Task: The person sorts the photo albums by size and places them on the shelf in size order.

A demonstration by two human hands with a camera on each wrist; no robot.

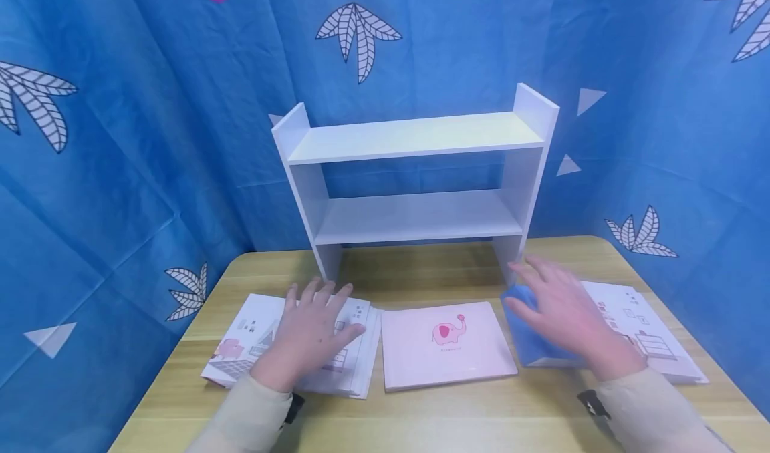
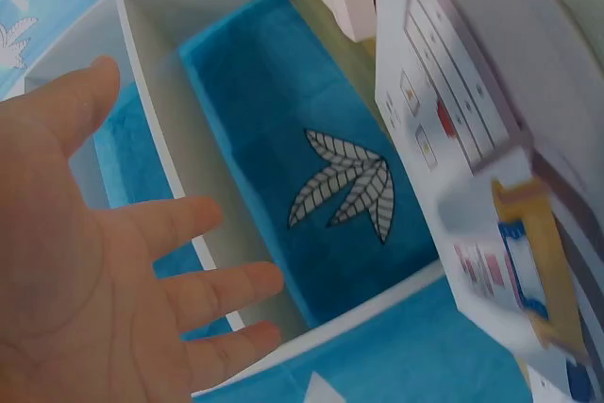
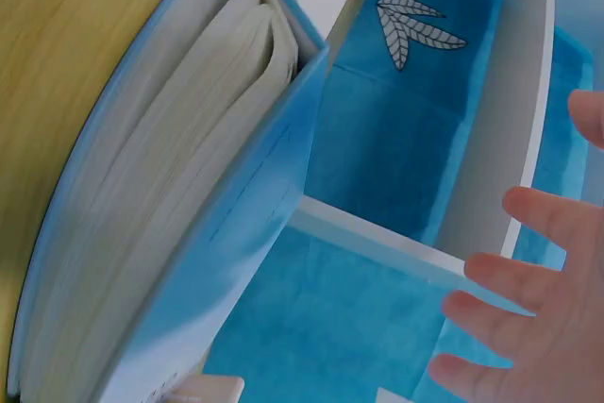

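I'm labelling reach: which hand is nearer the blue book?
Right. The right hand hovers over the blue book; the left hand hovers over the white books, on the pink book's other side.

Looks bright and slightly hazy in the head view, lit seemingly from above, with a pale gleam on top of the white shelf (image 1: 415, 135), shade on the bench (image 1: 415, 266) beneath and soft shadows below the forearms (image 1: 249, 409). Shows faint blur and a reddish tint on the right hand (image 1: 559, 309). Looks dimmer in both wrist views, with soft focus on the left one's printed cover (image 2: 477, 205).
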